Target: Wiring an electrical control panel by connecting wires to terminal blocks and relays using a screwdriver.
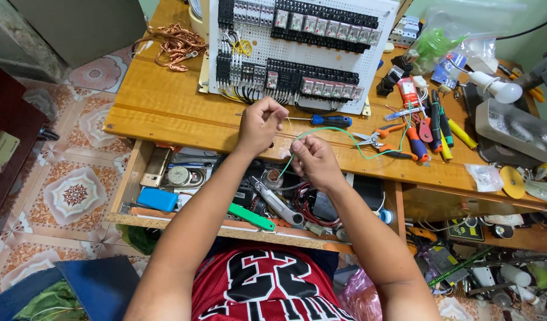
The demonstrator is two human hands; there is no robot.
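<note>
Left hand (260,123) raised over the front edge of the tabletop (166,107), fingers pinched closed on one end of a thin green wire (330,129). Right hand (312,159) just beside it at 4 o'clock, fingers likewise closed on the same wire — a short stretch held between the two hands. Remaining wire running from the right hand toward 3 o'clock, arcing across the tabletop and ending among the hand tools.

White perforated panel (297,50) at 12 o'clock of the hands, carrying rows of black relays and terminal blocks. Blue-handled screwdriver (321,120) lying flat between panel and hands. Orange-handled cutters (383,139) at 3 o'clock of the right hand, touching the wire's run. Coil of bare copper wire (175,44) at 10 o'clock, well apart. White bulb (499,89) at far 2 o'clock.

Open drawer (131,178) directly below the hands — packed with small tools and parts.
</note>
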